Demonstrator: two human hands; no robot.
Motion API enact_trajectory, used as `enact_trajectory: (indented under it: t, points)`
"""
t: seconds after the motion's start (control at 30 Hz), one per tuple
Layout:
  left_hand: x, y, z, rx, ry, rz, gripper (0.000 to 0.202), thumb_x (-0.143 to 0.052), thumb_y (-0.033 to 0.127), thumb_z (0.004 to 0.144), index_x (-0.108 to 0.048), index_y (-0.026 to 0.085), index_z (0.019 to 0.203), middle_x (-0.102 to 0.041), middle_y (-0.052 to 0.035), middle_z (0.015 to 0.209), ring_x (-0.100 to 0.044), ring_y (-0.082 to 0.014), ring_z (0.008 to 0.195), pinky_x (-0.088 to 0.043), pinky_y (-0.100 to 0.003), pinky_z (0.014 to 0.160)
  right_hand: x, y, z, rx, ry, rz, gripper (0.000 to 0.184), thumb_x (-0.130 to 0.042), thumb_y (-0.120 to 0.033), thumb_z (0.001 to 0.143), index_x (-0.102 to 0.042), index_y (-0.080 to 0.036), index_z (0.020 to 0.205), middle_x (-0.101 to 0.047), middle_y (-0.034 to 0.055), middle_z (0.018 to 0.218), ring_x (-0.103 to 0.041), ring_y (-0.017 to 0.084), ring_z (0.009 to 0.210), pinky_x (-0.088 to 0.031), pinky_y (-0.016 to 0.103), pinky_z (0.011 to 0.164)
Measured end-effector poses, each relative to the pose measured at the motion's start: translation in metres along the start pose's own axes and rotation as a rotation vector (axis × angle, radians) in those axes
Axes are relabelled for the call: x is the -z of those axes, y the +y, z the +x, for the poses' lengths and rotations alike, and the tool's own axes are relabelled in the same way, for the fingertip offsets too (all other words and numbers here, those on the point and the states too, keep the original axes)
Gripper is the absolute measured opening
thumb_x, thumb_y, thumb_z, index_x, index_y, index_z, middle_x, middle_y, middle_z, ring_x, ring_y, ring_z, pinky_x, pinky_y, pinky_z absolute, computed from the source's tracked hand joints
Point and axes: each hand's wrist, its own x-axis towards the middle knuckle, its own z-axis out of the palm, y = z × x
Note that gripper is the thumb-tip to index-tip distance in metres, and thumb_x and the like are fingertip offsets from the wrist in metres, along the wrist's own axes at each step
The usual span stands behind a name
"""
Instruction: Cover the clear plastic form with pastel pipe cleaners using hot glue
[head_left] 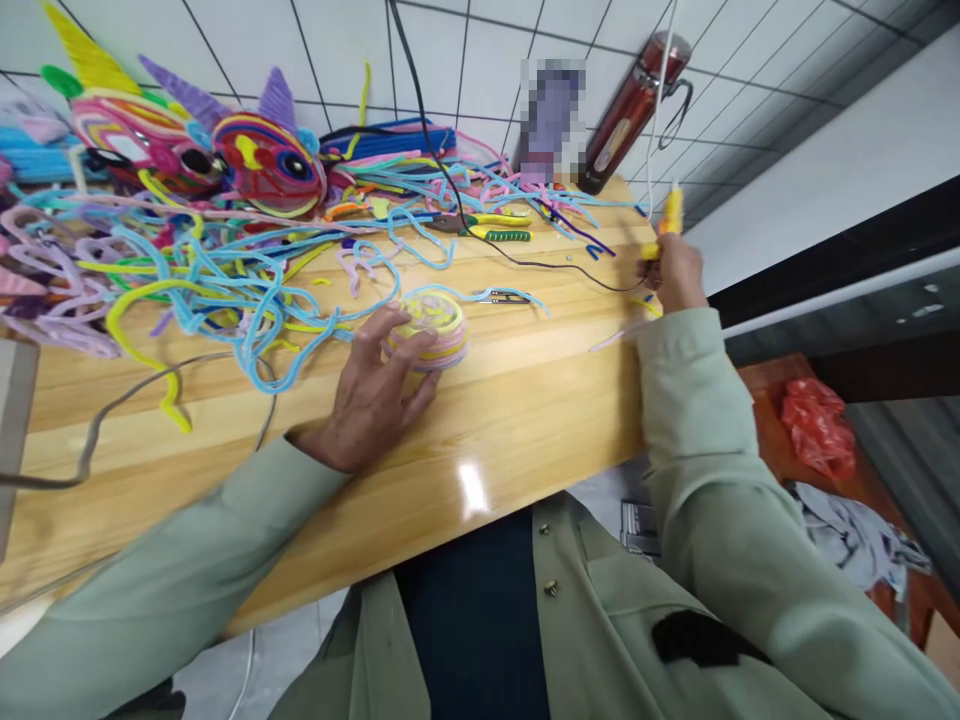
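My left hand rests on the wooden table with its fingers and thumb around a round coil of pipe cleaners, yellow on top and pink at the side. Out at the table's right end, my right hand is closed on a yellow glue gun; a thin black cord runs to it. Just behind the coil, small thread snips lie beside a light blue pipe cleaner. Farther back are green-and-yellow-handled pliers.
Tangled pipe cleaners cover the table's left side. Two colourful horned heads stand at the back left. A red-brown thermos leans by the tiled wall near a blurred-out purple object. A grey cable crosses the left.
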Motion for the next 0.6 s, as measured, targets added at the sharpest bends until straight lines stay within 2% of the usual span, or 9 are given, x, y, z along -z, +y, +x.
enact_trajectory:
  t: [0.1,0.2,0.27,0.37,0.43,0.5,0.6]
  points:
    - [0.001,0.0,0.001,-0.002,0.012,0.003,0.041,-0.067,0.031,0.107,-0.061,0.028,0.148,-0.056,-0.0142,0.154,-0.062,-0.035,0.149,-0.064,-0.062,0.122,0.017,-0.002,-0.009,-0.105,0.158,0.14,0.039,-0.056,-0.063,0.099,-0.048,-0.035,0.073,-0.046,-0.0066,0.053,-0.056,0.017,0.054,-0.036,0.038,0.06]
    - [0.002,-0.001,0.003,0.014,0.023,-0.011,0.051,-0.077,0.036,0.103,-0.056,0.031,0.15,-0.057,-0.0158,0.154,-0.062,-0.0369,0.148,-0.065,-0.062,0.119,0.025,-0.01,-0.032,-0.106,0.217,0.287,0.042,-0.072,-0.074,0.082,-0.054,-0.037,0.085,-0.055,-0.0043,0.065,-0.068,0.022,0.072,-0.042,0.038,0.064]
    - [0.004,-0.003,0.005,0.027,0.03,-0.007,0.052,-0.081,0.041,0.104,-0.055,0.032,0.148,-0.057,-0.0151,0.152,-0.062,-0.0361,0.147,-0.064,-0.063,0.119,0.021,-0.019,-0.054,-0.077,0.159,0.449,0.047,-0.084,-0.072,0.071,-0.06,-0.037,0.089,-0.064,-0.0009,0.076,-0.07,0.023,0.082,-0.05,0.039,0.071]
    - [0.008,-0.004,0.009,0.016,0.042,0.05,0.044,-0.076,0.046,0.109,-0.055,0.027,0.142,-0.058,-0.0134,0.148,-0.064,-0.0327,0.143,-0.063,-0.064,0.119,0.002,-0.04,-0.087,-0.052,-0.07,0.568,0.048,-0.094,-0.063,0.069,-0.071,-0.032,0.097,-0.062,0.0004,0.083,-0.068,0.022,0.082,-0.058,0.043,0.079]
    - [0.011,-0.005,0.011,0.027,0.023,0.092,0.038,-0.068,0.048,0.113,-0.057,0.024,0.14,-0.058,-0.0125,0.148,-0.064,-0.0311,0.144,-0.062,-0.064,0.12,-0.012,-0.058,-0.103,-0.045,-0.167,0.588,0.048,-0.098,-0.06,0.069,-0.071,-0.031,0.097,-0.065,0.0007,0.087,-0.067,0.019,0.077,-0.059,0.044,0.078]
    - [0.012,-0.006,0.012,0.04,-0.002,0.099,0.036,-0.061,0.047,0.115,-0.059,0.021,0.14,-0.058,-0.0123,0.149,-0.063,-0.0312,0.147,-0.062,-0.064,0.121,-0.024,-0.077,-0.116,-0.006,-0.239,0.583,0.048,-0.1,-0.06,0.068,-0.07,-0.031,0.092,-0.071,0.0012,0.094,-0.064,0.015,0.068,-0.057,0.041,0.07]
    - [0.012,-0.009,0.012,0.027,-0.021,0.069,0.039,-0.059,0.045,0.113,-0.065,0.019,0.141,-0.057,-0.0129,0.152,-0.063,-0.0329,0.148,-0.061,-0.064,0.121,-0.036,-0.106,-0.129,0.01,-0.393,0.625,0.048,-0.101,-0.063,0.07,-0.077,-0.03,0.095,-0.079,0.0015,0.099,-0.064,0.013,0.061,-0.054,0.036,0.061]
